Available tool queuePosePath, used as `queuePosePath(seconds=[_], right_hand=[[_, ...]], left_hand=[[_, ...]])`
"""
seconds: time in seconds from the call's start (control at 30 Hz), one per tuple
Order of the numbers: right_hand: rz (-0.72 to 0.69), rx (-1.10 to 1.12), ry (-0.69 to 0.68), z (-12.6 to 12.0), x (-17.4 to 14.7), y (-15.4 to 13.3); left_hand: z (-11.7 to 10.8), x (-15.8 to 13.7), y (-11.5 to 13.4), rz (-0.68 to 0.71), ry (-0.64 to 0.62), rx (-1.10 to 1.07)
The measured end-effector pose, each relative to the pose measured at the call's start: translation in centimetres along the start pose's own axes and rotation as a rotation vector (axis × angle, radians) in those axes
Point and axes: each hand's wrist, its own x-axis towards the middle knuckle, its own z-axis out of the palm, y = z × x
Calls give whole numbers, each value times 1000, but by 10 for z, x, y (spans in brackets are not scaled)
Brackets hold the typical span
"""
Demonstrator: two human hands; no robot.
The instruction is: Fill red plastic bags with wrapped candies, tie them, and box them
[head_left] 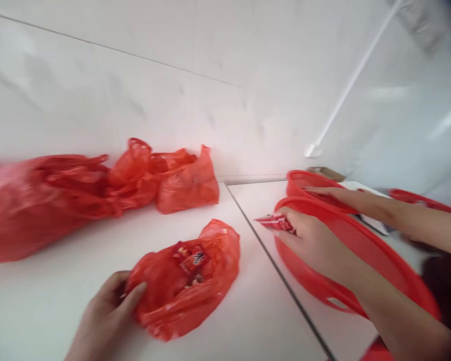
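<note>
My left hand [110, 306] pinches the near-left rim of an open red plastic bag [154, 301] on the white table. Small red printed packets [193, 259] lie inside the bag's mouth. Between the fingers of my right hand [310, 243] is a red packet [276, 223] with white print, held over the left rim of a large red mesh basket [379, 255]. My fingers partly cover the packet. The inside wall of the basket shows, but my forearm hides part of it.
Filled red plastic bags [71, 195] line the wall at the left. A co-worker's arm [394, 213] reaches into a second red basket [295, 183] behind mine. Another red basket [417, 195] and a cardboard box [328, 173] stand farther right. A dark seam [263, 243] divides the tabletops.
</note>
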Motion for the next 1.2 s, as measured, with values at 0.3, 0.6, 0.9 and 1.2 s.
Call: queuePosePath(seconds=[0.3,0.6,0.9,1.2], right_hand=[[-581,-26,-160,80,28,-72],[-97,-43,-222,103,70,-60],[159,1491,464,60,108,-57],[-141,1834,-21,56,82,-112]], left_hand=[[-13,-3,-3,54,-78,-155],[-19,17,23,143,-83,-60],[-57,31,113,570,402,4],[-51,19,135,944,683,536]])
